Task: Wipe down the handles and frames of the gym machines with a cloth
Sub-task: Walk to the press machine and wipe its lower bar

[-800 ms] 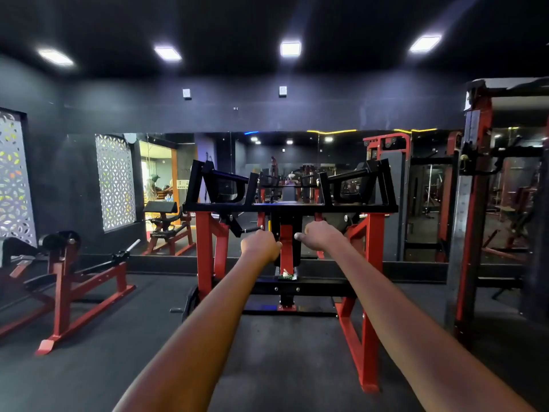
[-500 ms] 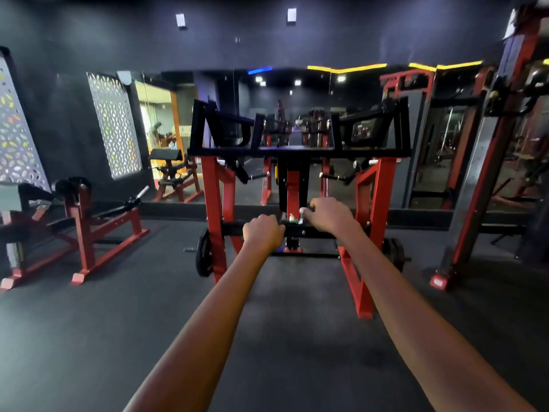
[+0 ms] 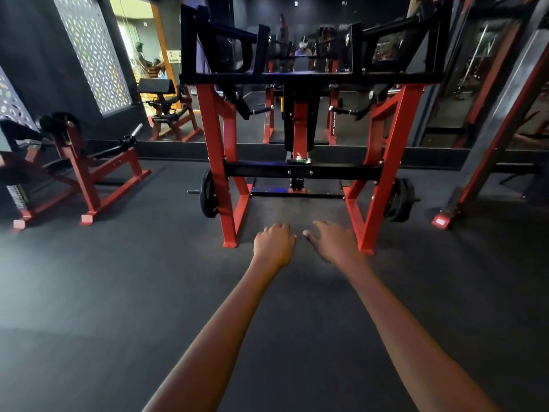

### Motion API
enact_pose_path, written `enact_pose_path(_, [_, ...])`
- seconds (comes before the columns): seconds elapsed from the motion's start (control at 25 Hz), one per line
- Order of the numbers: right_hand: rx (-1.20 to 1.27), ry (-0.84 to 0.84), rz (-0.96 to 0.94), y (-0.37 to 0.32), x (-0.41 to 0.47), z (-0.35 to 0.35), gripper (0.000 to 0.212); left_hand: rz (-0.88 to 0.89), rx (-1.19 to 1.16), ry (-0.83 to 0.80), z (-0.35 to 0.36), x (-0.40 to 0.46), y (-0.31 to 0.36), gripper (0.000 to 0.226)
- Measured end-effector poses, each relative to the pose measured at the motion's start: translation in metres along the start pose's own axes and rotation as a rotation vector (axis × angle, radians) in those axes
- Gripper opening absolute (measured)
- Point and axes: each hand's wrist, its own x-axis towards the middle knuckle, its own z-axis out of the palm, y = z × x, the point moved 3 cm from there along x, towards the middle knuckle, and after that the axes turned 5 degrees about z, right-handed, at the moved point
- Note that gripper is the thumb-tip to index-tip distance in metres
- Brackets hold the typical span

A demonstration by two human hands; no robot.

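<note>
Dropping from crossbar (image 3: 341,171): left hand (image 3: 274,243) loosely curled, right hand (image 3: 334,242) spread, both empty; no cloth seen, wiping not begun.

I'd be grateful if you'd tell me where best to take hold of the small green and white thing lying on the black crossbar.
Probably pinch the small green and white thing from above at its raised white part: it lies on top of the black crossbar, with the red post close behind. What it is cannot be told. Both the left hand and right hand hold nothing.

Both forearms bare, apparently sleeveless; left hand (image 3: 274,242), right hand (image 3: 334,242) ungloved.
</note>
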Motion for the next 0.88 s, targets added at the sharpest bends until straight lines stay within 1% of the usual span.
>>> enact_pose_path(0.12, [-0.015,-0.018,0.007,0.006,0.026,0.020,0.046,0.014,-0.002,-0.036,0.018,0.029,-0.008,0.039])
enact_pose_path(0.28, [-0.019,-0.044,0.013,0.025,0.091,0.046,0.049,0.003,-0.009,-0.092,0.044,0.090,-0.025,0.039])
enact_pose_path(0.48, [-0.031,-0.084,0.001,0.058,0.203,0.071,0.052,-0.034,-0.028,-0.120,0.074,0.198,-0.042,0.039])
enact_pose_path(0.72, [0.002,-0.080,-0.002,0.097,0.356,0.082,0.049,-0.081,-0.053,-0.134,0.110,0.331,-0.057,0.040])
enact_pose_path(0.88, [0.018,-0.126,0.000,0.111,0.452,0.104,0.046,-0.110,-0.085,-0.128,0.132,0.421,-0.076,0.039])
